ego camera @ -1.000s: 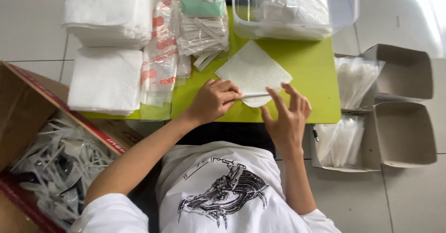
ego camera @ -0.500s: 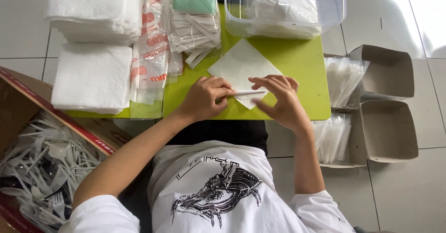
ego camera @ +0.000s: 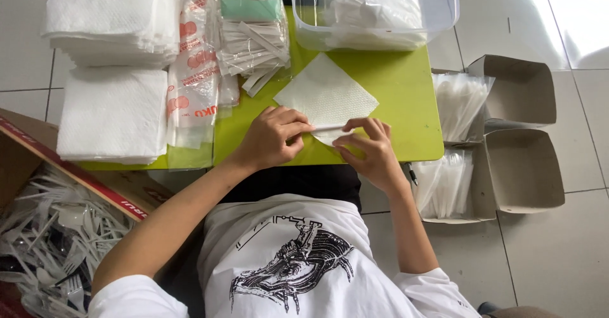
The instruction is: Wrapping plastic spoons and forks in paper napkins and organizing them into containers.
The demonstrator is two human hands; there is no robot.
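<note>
Hands (ego camera: 327, 142) roll napkin (ego camera: 327, 95) near packet-filled tub (ego camera: 374, 10).

The left hand (ego camera: 274, 137) and the right hand (ego camera: 370, 150) have drawn closer together at the near corner of the white napkin (ego camera: 325, 96) on the green worktop (ego camera: 406, 90). A second ago the right hand stood spread and apart from the paper's corner; now its fingers (ego camera: 355, 126) curl over the thin white stick (ego camera: 327, 128) lying along that edge, and the corner is rolled more tightly around it.
</note>
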